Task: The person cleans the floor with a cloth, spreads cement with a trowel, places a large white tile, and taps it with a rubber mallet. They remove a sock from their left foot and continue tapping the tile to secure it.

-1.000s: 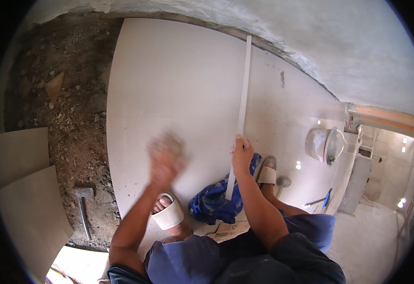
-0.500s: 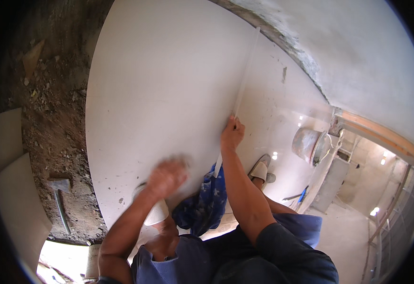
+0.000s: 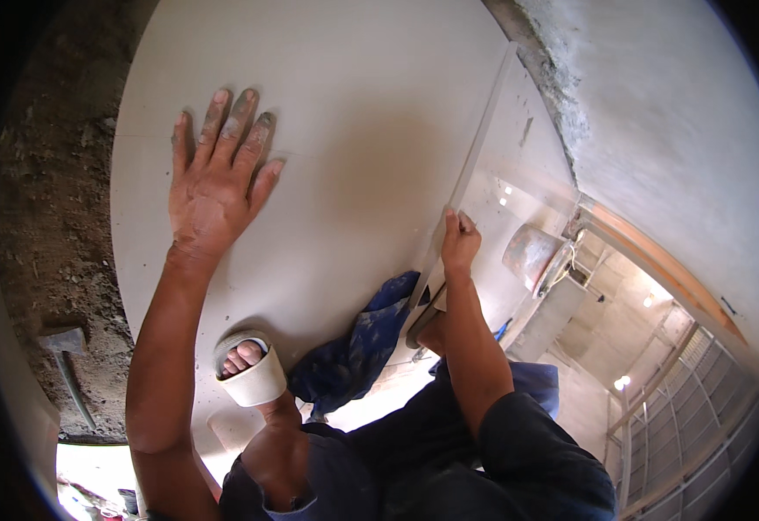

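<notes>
My left hand [image 3: 210,187] lies flat with fingers spread on a large, smooth, pale slab [image 3: 336,95]; grey dust coats its fingertips. Across the slab, toward the wall, runs a long straight strip [image 3: 489,117]. The closed fingers of my right hand [image 3: 460,245] pinch the strip's edge, partway along it. A blue patterned cloth [image 3: 353,347] lies bunched at the strip's near end. My sandalled left foot [image 3: 254,369] rests on the slab beside the cloth; the right foot is mostly hidden behind my right forearm.
A dirty bucket [image 3: 531,256] lies tilted to the right of my right hand. Along the far right rises a pale wall [image 3: 657,104] with a rough lower edge, and a wooden beam [image 3: 657,260] is below it. On the left, a hammer [image 3: 67,356] lies on bare soil [image 3: 49,217].
My left hand, blurred near my left foot before, has moved forward and left and now lies flat on the slab. The view has shifted; my right hand stays at the strip.
</notes>
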Action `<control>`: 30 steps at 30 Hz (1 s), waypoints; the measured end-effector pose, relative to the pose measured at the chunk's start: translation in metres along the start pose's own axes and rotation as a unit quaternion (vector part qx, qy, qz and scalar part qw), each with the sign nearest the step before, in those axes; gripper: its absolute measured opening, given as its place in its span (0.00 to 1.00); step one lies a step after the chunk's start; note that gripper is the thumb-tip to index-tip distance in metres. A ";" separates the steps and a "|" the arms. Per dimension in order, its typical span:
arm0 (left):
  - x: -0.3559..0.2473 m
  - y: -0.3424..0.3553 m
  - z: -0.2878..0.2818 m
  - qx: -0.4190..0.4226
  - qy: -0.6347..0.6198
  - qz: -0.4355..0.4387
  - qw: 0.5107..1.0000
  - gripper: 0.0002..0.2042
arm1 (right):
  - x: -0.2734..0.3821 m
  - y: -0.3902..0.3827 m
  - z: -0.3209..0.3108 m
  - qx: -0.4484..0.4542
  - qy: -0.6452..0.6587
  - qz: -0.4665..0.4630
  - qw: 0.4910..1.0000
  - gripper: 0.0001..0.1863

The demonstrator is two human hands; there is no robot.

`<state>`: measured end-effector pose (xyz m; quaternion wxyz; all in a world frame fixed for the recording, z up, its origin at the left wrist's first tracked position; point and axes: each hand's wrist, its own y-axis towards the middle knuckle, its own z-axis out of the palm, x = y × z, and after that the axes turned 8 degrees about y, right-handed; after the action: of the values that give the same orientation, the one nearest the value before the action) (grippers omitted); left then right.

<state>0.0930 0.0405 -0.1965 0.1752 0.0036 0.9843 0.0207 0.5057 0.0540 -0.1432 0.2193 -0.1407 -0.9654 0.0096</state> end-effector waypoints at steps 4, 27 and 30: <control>-0.017 -0.018 0.013 0.041 -0.013 0.061 0.997 0.28 | 0.014 0.012 -0.028 0.070 0.101 0.082 0.989 0.16; -0.011 0.018 0.002 -0.016 -0.056 0.044 0.997 0.20 | 0.001 0.023 -0.002 0.094 -0.062 0.139 0.984 0.18; -0.008 0.021 0.005 0.002 -0.044 0.064 0.997 0.21 | 0.007 0.024 -0.003 0.080 -0.054 0.133 0.987 0.19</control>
<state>0.1020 0.0616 -0.1973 0.2167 0.0677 0.9734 0.0297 0.5075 0.0792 -0.1396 0.1744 -0.2489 -0.9447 0.1229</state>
